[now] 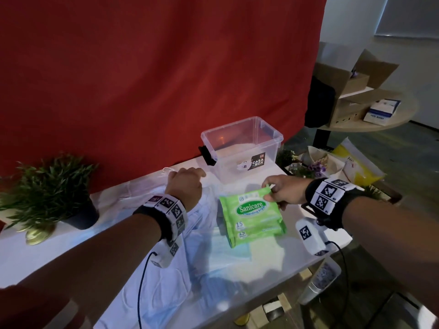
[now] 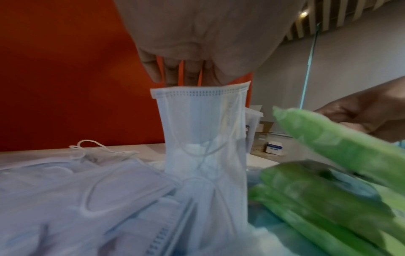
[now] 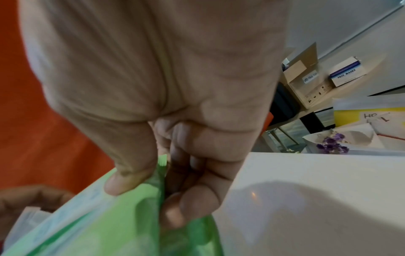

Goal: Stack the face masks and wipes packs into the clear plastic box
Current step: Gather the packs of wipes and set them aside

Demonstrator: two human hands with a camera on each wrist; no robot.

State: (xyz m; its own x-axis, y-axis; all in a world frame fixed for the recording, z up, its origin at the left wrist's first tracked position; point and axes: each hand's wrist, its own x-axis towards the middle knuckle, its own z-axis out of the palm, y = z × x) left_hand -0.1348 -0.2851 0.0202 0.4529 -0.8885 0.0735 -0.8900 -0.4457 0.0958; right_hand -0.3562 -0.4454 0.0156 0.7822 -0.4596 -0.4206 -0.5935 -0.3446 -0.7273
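Note:
The clear plastic box point(image 1: 268, 136) stands open and empty at the far edge of the white table point(image 1: 316, 219). My left hand point(image 1: 186, 184) pinches the top edge of a white face mask point(image 2: 203, 131) and lifts it off a loose pile of face masks point(image 2: 87, 190). My right hand point(image 1: 280, 189) pinches the top corner of a green Sanicare wipes pack point(image 1: 251, 210), raised at that end above two more green wipes packs point(image 2: 317, 195). In the right wrist view the thumb and fingers clamp the wipes pack's point(image 3: 122, 220) seam.
A potted plant point(image 1: 47, 193) stands at the table's left, with a gold lid point(image 1: 38, 235) in front. Right of the table lie flowers point(image 1: 316, 167) and a yellow bag point(image 1: 356, 162). A round side table point(image 1: 403, 115) behind holds cardboard boxes and a face mask box point(image 1: 382, 110).

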